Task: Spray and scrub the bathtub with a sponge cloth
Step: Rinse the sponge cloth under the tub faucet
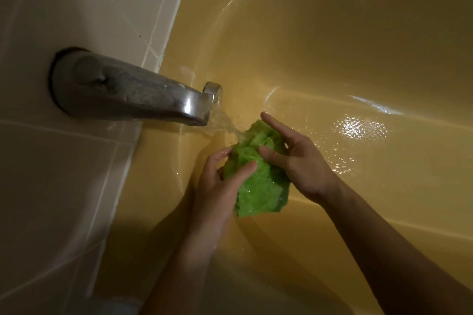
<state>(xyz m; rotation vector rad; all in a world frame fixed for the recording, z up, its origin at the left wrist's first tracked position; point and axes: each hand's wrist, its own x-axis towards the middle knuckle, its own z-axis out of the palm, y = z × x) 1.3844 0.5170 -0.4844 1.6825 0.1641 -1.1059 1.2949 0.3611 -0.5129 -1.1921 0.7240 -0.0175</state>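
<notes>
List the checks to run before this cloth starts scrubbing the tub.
1. Green sponge cloth wetted: ok, the water stream lands on it.
2. Left hand grips the cloth: ok.
3. Right hand holds it: ok, thumb pressed on, index finger free.
4. Faucet off: not ok, running.
5. Bathtub floor wet: ok, glistening.
6. Spray bottle at hand: cannot tell, none in view.

The sponge cloth is bright green, soaked and crumpled into a loose wad just below the centre of the frame. The left hand grips its lower-left side and the right hand its upper right. Behind it the bathtub — mustard yellow, glossy, wet — fills the right and upper frame.
</notes>
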